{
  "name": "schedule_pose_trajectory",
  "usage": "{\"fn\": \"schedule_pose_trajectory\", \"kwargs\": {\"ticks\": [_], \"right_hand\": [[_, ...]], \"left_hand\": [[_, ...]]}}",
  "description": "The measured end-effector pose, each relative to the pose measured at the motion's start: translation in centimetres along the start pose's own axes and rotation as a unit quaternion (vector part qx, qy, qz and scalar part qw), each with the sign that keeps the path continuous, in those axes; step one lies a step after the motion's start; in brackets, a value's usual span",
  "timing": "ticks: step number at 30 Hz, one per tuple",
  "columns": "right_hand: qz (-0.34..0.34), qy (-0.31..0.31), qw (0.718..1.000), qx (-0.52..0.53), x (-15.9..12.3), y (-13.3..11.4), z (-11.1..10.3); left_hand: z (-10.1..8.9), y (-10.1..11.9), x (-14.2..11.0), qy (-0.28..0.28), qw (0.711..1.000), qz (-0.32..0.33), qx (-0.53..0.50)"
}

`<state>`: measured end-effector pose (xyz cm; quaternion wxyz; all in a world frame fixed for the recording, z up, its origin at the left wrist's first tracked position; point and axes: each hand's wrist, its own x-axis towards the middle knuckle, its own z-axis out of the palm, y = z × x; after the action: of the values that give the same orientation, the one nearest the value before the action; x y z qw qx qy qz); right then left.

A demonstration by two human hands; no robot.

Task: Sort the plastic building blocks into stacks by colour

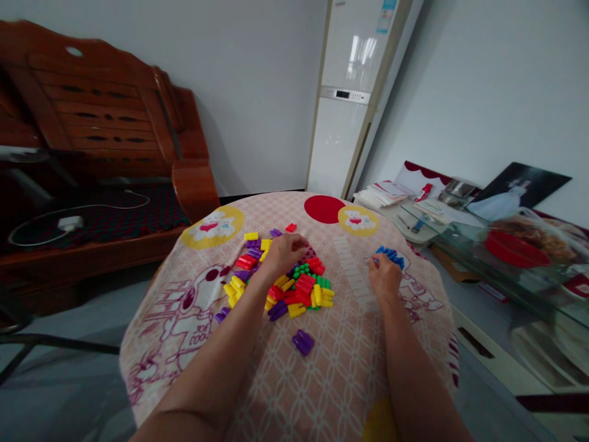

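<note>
Clock read from the middle of the round table, 12 at its far edge. On my view, the mixed pile of plastic pieces (304,287) (red, yellow, green, purple) lies around 11, left of the blue pieces (390,256) bunched at 2. Left hand (286,250) over the pile's far side, fingers curled; I cannot tell whether they grip anything. Right hand (385,273) at the near-left edge of the blue bunch, fingertips drawn close together; hold unclear. My left forearm blocks part of the pile. One purple piece (303,342) sits apart, on the pile's 6 o'clock side; a red piece (291,228) at 12.

Surroundings: wooden bench (101,116) at 10, white charger (70,223) on its seat; tall white cabinet (343,98) at 12–1; glass shelf (464,245) at 2–3, crowding the table, with red bowl (518,247).

Writing: blue label (386,16) on the cabinet, too small to read; lettering on the tablecloth (340,380), illegible.
</note>
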<state>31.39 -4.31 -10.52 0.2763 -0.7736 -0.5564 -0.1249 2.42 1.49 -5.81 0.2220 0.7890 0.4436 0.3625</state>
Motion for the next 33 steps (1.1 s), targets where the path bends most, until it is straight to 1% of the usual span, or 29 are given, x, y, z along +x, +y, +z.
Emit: {"fn": "schedule_pose_trajectory", "kwargs": {"ticks": [2, 4, 5, 7, 9, 14, 16, 18, 20, 23, 24, 26, 29, 30, 31, 32, 33], "right_hand": [[-0.025, -0.020, 0.999, 0.010, -0.2, -0.6, 0.2], [-0.047, -0.038, 0.998, 0.018, -0.4, -1.1, 0.5], [-0.055, -0.044, 0.997, 0.023, -0.4, -1.2, 0.5], [-0.064, -0.050, 0.996, 0.031, -0.5, -1.2, 0.6], [-0.065, -0.053, 0.996, 0.037, -0.4, -1.1, 0.6], [-0.059, -0.058, 0.995, 0.060, -0.4, -1.2, 0.5], [-0.064, -0.065, 0.992, 0.088, -0.5, -1.6, 0.5], [-0.079, -0.088, 0.983, 0.139, -0.7, -2.4, 0.5], [-0.093, -0.135, 0.964, 0.210, -1.2, -3.4, 0.7], [-0.094, -0.232, 0.914, 0.320, -2.1, -5.3, 0.8], [-0.090, -0.263, 0.893, 0.353, -2.5, -5.9, 0.8], [-0.083, -0.314, 0.850, 0.414, -3.2, -7.1, 0.9], [-0.078, -0.370, 0.791, 0.480, -4.3, -8.5, 0.9], [-0.079, -0.383, 0.778, 0.491, -4.7, -9.0, 0.9], [-0.083, -0.390, 0.772, 0.495, -5.0, -9.4, 0.8], [-0.089, -0.392, 0.772, 0.493, -5.3, -9.8, 0.7], [-0.099, -0.387, 0.778, 0.486, -5.5, -10.2, 0.6]], "left_hand": [[1.2, 0.2, -0.2, -0.053, 0.997, 0.032, 0.044], [1.8, 0.0, -0.4, -0.099, 0.989, 0.049, 0.094], [1.8, -0.3, -0.5, -0.117, 0.985, 0.053, 0.116], [1.3, -1.1, -0.7, -0.134, 0.978, 0.050, 0.150], [0.3, -1.9, -0.7, -0.126, 0.977, 0.031, 0.167], [-2.6, -4.1, -0.6, -0.083, 0.982, -0.031, 0.169], [-3.3, -4.8, -0.7, -0.057, 0.981, -0.057, 0.175], [-3.7, -5.1, -0.7, -0.032, 0.980, -0.077, 0.180], [-3.7, -4.9, -0.8, -0.013, 0.981, -0.082, 0.176], [-3.3, -4.0, -0.6, -0.007, 0.988, -0.061, 0.142], [-3.1, -3.7, -0.6, -0.015, 0.990, -0.050, 0.130], [-2.6, -3.2, -0.5, -0.050, 0.991, -0.028, 0.117], [-2.1, -3.2, -0.4, -0.094, 0.986, -0.010, 0.136], [-2.0, -3.3, -0.4, -0.099, 0.984, -0.011, 0.145], [-2.0, -3.5, -0.4, -0.100, 0.983, -0.015, 0.153], [-2.0, -3.7, -0.4, -0.100, 0.982, -0.021, 0.158], [-2.0, -3.9, -0.4, -0.099, 0.982, -0.026, 0.160]]}}
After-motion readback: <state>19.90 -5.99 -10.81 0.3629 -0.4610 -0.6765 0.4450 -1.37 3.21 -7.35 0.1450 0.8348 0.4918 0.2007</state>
